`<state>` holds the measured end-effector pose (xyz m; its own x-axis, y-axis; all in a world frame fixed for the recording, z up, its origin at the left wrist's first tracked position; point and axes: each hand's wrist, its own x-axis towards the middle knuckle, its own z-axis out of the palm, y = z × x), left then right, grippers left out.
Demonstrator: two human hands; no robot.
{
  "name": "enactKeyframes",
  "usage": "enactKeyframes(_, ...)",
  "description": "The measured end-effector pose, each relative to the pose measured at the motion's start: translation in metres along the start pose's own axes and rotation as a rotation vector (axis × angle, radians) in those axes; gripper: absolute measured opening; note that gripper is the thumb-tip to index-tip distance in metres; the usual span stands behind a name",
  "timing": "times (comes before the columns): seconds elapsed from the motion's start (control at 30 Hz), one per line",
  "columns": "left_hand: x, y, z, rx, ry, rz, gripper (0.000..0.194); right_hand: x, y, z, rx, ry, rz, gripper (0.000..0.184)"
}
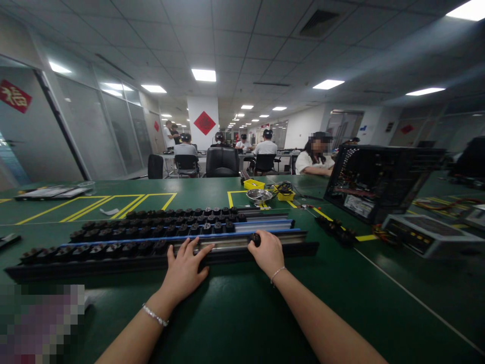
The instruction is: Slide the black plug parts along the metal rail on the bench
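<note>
My left hand (185,268) lies with its fingers spread over the nearest long black rail (94,270), at the right end of its row of small black parts (113,248). Between the thumb and fingers of my right hand (268,253) is a small dark round part (254,239), pinched over the right stretch of the same rail. Its exact kind does not show. A bare metallic channel (225,244) runs between my two hands. Behind the front rail lie more rails with blue edges (265,225), partly filled with similar black parts.
A metal bowl (259,195) and a yellow tray (253,184) stand beyond the rails. At right are loose black parts (335,230), an open computer case (379,182) and a power supply unit (432,235). A co-worker (314,159) sits across the green table (235,313).
</note>
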<state>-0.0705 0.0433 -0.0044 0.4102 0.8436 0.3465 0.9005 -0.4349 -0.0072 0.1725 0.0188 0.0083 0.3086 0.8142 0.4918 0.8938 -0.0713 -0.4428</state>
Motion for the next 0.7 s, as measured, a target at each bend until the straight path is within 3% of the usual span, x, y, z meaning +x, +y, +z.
enactKeyframes(0.7,-0.0023,0.0006,0.0048,0.009,0.045,-0.007,0.066,0.0004,0.0019,-0.0010,-0.017,0.007,-0.015,0.016)
